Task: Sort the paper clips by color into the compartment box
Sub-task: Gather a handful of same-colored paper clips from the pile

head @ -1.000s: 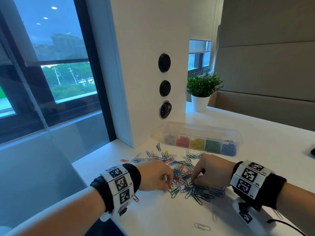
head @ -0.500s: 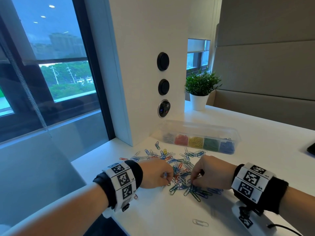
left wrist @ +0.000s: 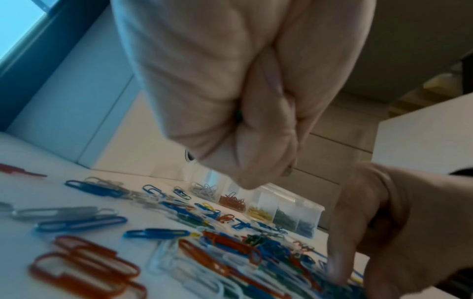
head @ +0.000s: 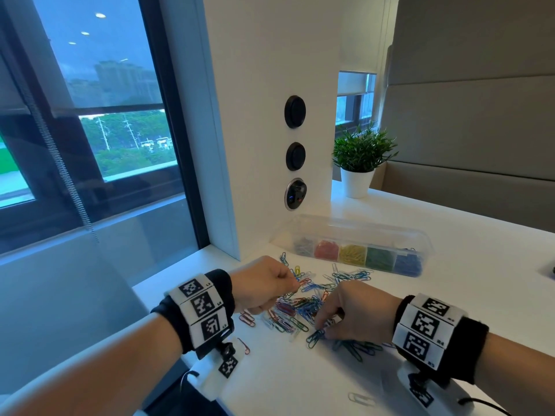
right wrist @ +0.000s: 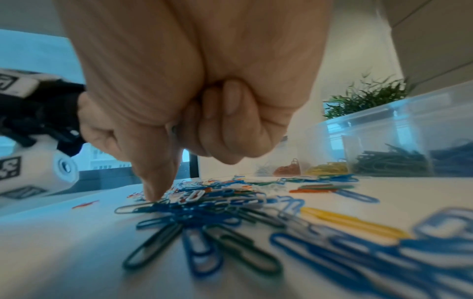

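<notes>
Item: loose paper clips (head: 300,307), mixed colours, heaped and scattered on the white bench (head: 450,283) between the two hands. Some red ones (head: 247,319) lie at the left edge of the heap; a single pale clip (head: 362,399) lies apart, near the front edge.

Item: compartment box (head: 354,232), clear plastic, behind the heap and near the wall. Compartments left to right hold silver, red, yellow, green and blue clips, each partly filled.

Item: left hand (head: 264,285), raised off the bench above the left of the heap, fingers clenched; whether clips sit inside the fist cannot be told, though a dark speck shows between the fingers in the left wrist view.

Item: right hand (head: 357,310), low over the near side of the heap, fingers curled, thumb tip pressed down on a dark green clip (head: 315,337) amid blue ones; no firm grasp is visible.

Step in hand, as judged: picking from the heap, sorting well begun but far from done.

Next move calls for: lifting one clip free of its tangled neighbours, then carrying it to the compartment of matching colour.
</notes>
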{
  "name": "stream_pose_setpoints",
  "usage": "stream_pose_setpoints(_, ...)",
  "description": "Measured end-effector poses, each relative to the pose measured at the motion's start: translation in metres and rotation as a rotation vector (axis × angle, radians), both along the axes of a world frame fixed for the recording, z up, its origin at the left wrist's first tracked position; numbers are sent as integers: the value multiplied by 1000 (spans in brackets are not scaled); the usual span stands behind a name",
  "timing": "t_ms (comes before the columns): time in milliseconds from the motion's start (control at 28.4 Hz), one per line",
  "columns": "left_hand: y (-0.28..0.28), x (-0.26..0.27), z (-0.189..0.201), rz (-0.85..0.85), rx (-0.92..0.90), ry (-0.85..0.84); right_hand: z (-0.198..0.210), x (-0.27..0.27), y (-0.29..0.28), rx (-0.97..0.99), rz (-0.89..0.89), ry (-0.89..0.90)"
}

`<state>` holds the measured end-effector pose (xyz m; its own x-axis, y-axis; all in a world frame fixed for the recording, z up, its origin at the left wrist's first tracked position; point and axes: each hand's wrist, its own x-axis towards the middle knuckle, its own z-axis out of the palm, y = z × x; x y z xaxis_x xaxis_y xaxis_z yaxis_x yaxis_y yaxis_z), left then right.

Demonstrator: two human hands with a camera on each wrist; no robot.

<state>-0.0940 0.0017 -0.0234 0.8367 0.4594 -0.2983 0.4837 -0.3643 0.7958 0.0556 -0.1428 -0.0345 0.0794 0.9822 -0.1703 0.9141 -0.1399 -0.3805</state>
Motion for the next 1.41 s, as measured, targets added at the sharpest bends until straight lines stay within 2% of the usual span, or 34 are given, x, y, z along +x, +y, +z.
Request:
stream_pose_setpoints(176, 1, -1, 5, 15, -202, -45, -1, -7, 6, -36, 58, -103)
stream_pose_setpoints(317, 1, 0, 6, 112, -367, -95, -3, -6, 3, -14, 46, -117)
stream_pose_setpoints(423, 6, 1, 7, 216, -596, -227, -3, 2, -1, 11, 9, -83)
stream_pose_setpoints(528, 10, 2, 6, 244, -768, -358, -1, 8, -4, 9, -9, -67)
stream_pose_setpoints(704, 3, 1, 5, 176, -865, -409, 4, 20, -11, 12, -91, -28)
stream_pose_setpoints(845, -5, 7, -1, 161, -835, -320, 5, 27, -11, 42, -176, -77)
stream_pose_setpoints(986, -9, 8, -2, 106, -707, -184, 10, 23, -17, 54, -130, -59)
stream_pose_setpoints(1162, -18, 6, 3, 67, -438, -87, 9, 10, -30, -106, -31, -146)
stream_pose_setpoints(1233, -26, 7, 4, -3, -209, 4, 5, 6, -31, -145, -47, -160)
stream_pose_setpoints(1338, -40, 9, 7, -198, 321, 208, 3, 3, -32, -158, -67, -191)
stream_pose_setpoints(1409, -49, 11, 6, -296, 508, 268, 3, 2, -32, -156, -67, -194)
